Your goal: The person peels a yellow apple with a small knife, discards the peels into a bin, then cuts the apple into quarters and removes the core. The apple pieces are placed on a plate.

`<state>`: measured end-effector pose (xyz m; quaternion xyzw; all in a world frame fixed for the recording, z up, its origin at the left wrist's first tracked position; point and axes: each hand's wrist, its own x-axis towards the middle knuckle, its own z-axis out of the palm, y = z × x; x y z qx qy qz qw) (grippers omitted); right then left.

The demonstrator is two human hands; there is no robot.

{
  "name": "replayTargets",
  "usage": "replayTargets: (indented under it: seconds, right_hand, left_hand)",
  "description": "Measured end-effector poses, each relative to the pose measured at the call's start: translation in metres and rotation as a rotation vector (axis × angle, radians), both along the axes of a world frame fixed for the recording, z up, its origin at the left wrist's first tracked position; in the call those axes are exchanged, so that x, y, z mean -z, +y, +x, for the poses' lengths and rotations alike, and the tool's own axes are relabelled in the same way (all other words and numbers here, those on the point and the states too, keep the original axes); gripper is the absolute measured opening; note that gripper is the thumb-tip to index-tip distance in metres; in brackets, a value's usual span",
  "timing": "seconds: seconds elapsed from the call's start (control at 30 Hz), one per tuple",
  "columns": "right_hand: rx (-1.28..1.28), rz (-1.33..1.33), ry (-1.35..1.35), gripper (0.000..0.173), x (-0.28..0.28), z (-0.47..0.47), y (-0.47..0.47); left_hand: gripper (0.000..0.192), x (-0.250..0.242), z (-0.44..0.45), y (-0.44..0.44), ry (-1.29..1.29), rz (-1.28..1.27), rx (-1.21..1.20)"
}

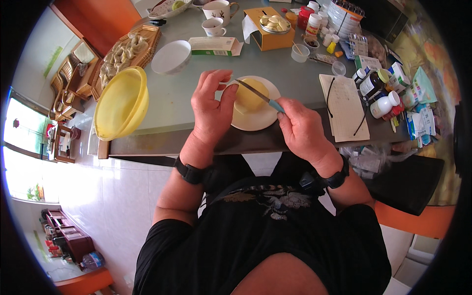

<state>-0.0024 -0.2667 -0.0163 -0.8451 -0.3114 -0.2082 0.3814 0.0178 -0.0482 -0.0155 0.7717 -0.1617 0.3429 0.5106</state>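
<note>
My right hand (302, 123) grips the blue-green handle of a small knife (256, 90). Its blade slants up and left over a white plate (271, 117), with the tip beside my left thumb. On that plate lies a pale yellow, rounded mass of food (252, 96); I cannot tell what kind. My left hand (212, 107) is raised at the plate's left edge, palm turned inward, fingers bent and thumb near the blade tip. Whether a small piece sits between the left thumb and fingers cannot be made out.
A yellow plastic basin (121, 105) leans at the table's left edge, near a woven tray (145, 42) of bagged food. Ahead are a white bowl (171, 57), a carton (214, 44) and a tin of whitish cloves (274, 24). A notebook (344, 110) and several bottles (383, 105) stand right.
</note>
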Motion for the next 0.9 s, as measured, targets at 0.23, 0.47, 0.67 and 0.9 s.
replayTargets:
  seconds: [0.23, 0.47, 0.67, 0.9]
  right_hand:
    - [-0.201, 0.147, 0.298, 0.020, -0.012, -0.003, -0.008]
    - [-0.002, 0.175, 0.241, 0.017, -0.017, 0.005, -0.023]
    - [0.027, 0.054, 0.032, 0.020, -0.010, 0.007, -0.014]
    - [0.088, -0.063, -0.045, 0.025, -0.001, -0.006, -0.009]
  left_hand:
    - [0.017, -0.011, 0.000, 0.021, 0.051, -0.059, 0.164]
    - [0.020, -0.015, -0.022, 0.081, 0.245, 0.582, -0.289]
    - [0.047, 0.002, -0.023, 0.065, 0.228, 0.571, -0.353]
    - [0.072, 0.010, -0.022, -0.007, 0.063, 0.420, -0.155]
